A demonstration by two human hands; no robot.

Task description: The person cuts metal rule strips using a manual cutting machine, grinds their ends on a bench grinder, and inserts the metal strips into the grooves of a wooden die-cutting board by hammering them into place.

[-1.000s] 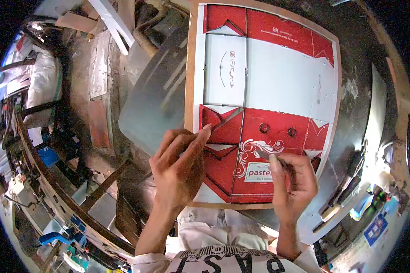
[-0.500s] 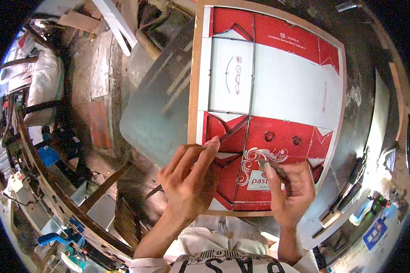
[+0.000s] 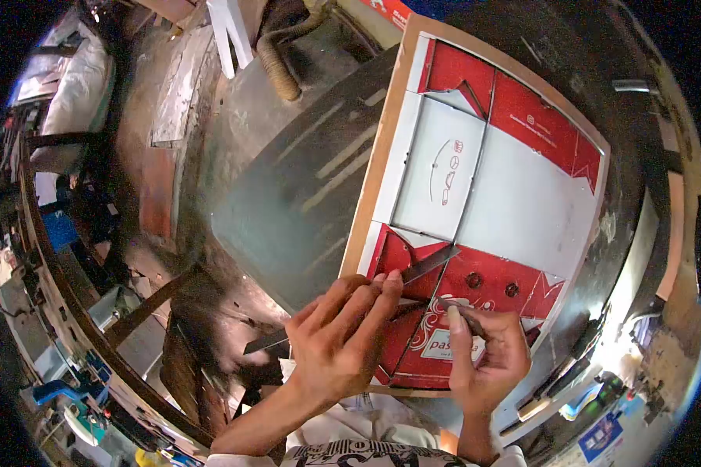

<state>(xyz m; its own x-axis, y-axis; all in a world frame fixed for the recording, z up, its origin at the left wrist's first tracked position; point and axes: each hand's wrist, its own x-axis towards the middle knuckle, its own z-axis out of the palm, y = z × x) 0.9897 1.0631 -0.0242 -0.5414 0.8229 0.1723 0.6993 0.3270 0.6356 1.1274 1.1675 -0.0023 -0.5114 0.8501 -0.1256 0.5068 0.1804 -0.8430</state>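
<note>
A wooden board [image 3: 377,185] carries a red-and-white printed box layout [image 3: 527,202], with thin dark lines along its outlines. Across the red lower part lies a flat dark metal strip [image 3: 430,265], whose other end sticks out past the board's left edge. My left hand [image 3: 341,336] is closed over this strip, fingertips pressing on it; its middle is hidden under the fingers. In a pinch between thumb and fingers, my right hand [image 3: 491,359] holds a small pointed tool [image 3: 469,322], its tip at the white swirl print. Most of the tool's body is hidden.
Under the board is a dark, smooth tabletop [image 3: 288,202]. A ribbed hose [image 3: 282,76] and white strips [image 3: 230,37] are at the back. Tools and scraps line the right edge, near a bright glare. A cluttered shelf with a blue-handled tool [image 3: 54,391] runs along the left.
The view has shifted, so the board appears farther right, lower and more tilted. Both hands stay on the same red area, still holding the strip and the pointed tool.
</note>
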